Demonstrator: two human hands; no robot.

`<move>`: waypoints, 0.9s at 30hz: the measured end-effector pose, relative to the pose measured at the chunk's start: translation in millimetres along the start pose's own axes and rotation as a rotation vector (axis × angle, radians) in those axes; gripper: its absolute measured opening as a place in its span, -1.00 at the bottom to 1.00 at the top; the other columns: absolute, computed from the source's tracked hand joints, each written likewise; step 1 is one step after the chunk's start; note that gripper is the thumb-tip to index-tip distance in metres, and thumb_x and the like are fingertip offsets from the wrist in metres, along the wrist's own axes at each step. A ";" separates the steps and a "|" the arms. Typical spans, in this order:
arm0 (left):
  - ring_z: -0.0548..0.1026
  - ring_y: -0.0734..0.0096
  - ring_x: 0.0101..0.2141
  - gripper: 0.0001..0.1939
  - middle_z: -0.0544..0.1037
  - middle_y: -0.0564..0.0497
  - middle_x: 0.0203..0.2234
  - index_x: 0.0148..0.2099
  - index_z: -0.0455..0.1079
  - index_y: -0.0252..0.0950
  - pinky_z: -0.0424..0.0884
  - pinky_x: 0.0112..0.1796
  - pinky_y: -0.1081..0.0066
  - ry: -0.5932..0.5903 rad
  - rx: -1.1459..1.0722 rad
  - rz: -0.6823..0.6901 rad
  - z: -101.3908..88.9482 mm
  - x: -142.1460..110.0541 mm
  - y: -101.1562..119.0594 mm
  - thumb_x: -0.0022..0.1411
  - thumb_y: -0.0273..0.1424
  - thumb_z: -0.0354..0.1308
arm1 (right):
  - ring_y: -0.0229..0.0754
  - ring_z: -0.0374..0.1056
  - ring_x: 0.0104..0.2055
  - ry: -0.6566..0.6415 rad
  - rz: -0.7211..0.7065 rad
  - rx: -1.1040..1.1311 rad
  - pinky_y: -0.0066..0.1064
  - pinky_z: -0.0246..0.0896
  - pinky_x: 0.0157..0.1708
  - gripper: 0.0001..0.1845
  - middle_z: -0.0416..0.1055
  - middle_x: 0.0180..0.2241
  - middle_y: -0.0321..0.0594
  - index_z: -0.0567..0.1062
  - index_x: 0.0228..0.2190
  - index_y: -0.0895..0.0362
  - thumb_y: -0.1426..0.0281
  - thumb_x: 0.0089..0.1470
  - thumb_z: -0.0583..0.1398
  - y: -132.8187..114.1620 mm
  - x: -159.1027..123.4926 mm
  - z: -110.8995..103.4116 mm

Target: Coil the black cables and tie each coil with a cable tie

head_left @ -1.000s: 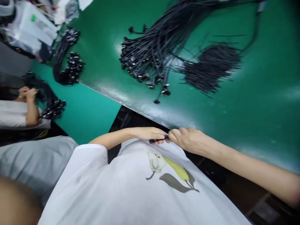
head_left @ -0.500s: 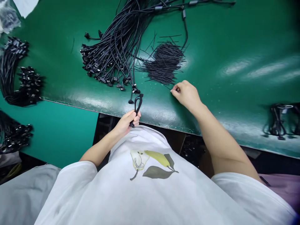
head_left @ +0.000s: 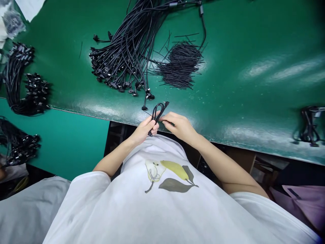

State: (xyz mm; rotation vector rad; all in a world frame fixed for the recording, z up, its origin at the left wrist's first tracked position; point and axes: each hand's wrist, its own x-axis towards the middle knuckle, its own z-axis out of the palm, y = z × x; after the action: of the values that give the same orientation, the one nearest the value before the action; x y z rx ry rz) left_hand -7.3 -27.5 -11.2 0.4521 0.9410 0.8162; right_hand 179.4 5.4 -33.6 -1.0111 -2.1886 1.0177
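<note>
My left hand is closed around a folded black cable, whose loop and plug stick up above the fingers. Close beside it on the right, my right hand pinches a thin black twist tie. The tie runs behind the cable, and its far end pokes out on the left. Beyond my hands lies a pile of similar short black ties. Left of that pile spreads a large bunch of black cables, their plugs toward me.
Bundled cables lie at the left of the green table, with more cables on a lower green surface. A coiled cable rests near the right edge. Clear plastic bags are at the far left.
My right hand has come from the tie pile down and left to the cable, bringing a twist tie. The cable in my left hand has tilted to the right.
</note>
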 end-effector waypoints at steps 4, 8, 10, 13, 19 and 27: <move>0.18 0.61 -0.54 -0.61 0.23 0.16 -0.52 0.05 0.38 -0.32 0.15 -0.46 0.53 0.058 0.179 0.135 -1.9 1.5 -3.5 0.31 -0.15 0.15 | -0.15 0.35 -0.29 0.040 -0.138 -0.364 -0.31 0.25 -0.25 -0.71 0.50 -0.31 -0.10 0.54 -0.27 0.14 0.41 0.32 0.02 -5.3 2.3 -1.4; 0.27 0.54 -0.49 -0.81 0.35 0.11 -0.51 -0.10 0.40 -0.31 0.21 -0.36 0.48 0.218 0.663 0.305 -5.4 6.8 -14.5 0.38 -0.32 0.03 | -0.13 0.35 -0.28 0.009 -0.387 -0.673 -0.27 0.20 -0.29 -0.66 0.52 -0.31 -0.09 0.56 -0.28 0.15 0.47 0.33 -0.01 -16.4 8.5 -5.3; 0.32 0.49 -0.44 -0.84 0.41 0.07 -0.47 -0.12 0.40 -0.32 0.23 -0.31 0.46 0.234 0.860 0.328 -8.8 9.7 -20.2 0.36 -0.41 0.01 | -0.09 0.38 -0.05 -0.018 -0.562 -0.692 -0.23 0.26 -0.11 -0.66 0.52 -0.10 -0.08 0.56 -0.18 0.17 0.51 0.32 -0.02 -19.7 14.5 -7.7; 0.35 0.46 -0.41 -0.81 0.44 0.05 -0.45 -0.11 0.40 -0.32 0.24 -0.28 0.43 0.170 0.953 0.287 -13.4 11.7 -22.9 0.34 -0.47 -0.03 | -0.06 0.35 0.05 -0.114 -0.675 -0.714 -0.17 0.26 0.03 -0.63 0.50 -0.03 -0.07 0.55 -0.16 0.20 0.55 0.31 -0.04 -21.9 22.0 -11.5; 0.22 0.55 -0.56 -0.81 0.27 0.17 -0.64 -0.28 0.34 -0.33 0.17 -0.42 0.46 0.051 0.650 0.096 -10.3 5.2 -10.8 0.36 -0.41 -0.04 | -0.06 0.38 -0.27 -0.201 -0.779 -0.908 -0.20 0.36 -0.17 -0.60 0.51 -0.20 0.06 0.57 -0.18 0.28 0.60 0.22 -0.05 -26.3 18.8 -15.7; 0.17 0.62 -0.64 -0.76 0.27 0.16 -0.65 -0.42 0.29 -0.30 0.12 -0.57 0.51 -0.011 0.148 -0.181 -15.0 19.3 -10.3 0.21 -0.37 0.28 | 0.13 0.38 -0.31 -0.151 -0.878 -0.772 -0.06 0.39 -0.28 -0.38 0.50 -0.16 0.10 0.59 0.05 -0.10 0.48 0.00 0.04 13.3 15.7 -6.8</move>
State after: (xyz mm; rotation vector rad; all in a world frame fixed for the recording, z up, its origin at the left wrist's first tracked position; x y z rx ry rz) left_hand -9.3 -18.9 -36.2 0.4906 1.0203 0.5818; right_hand 180.3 26.6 -38.1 -0.1224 -2.7759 -0.1779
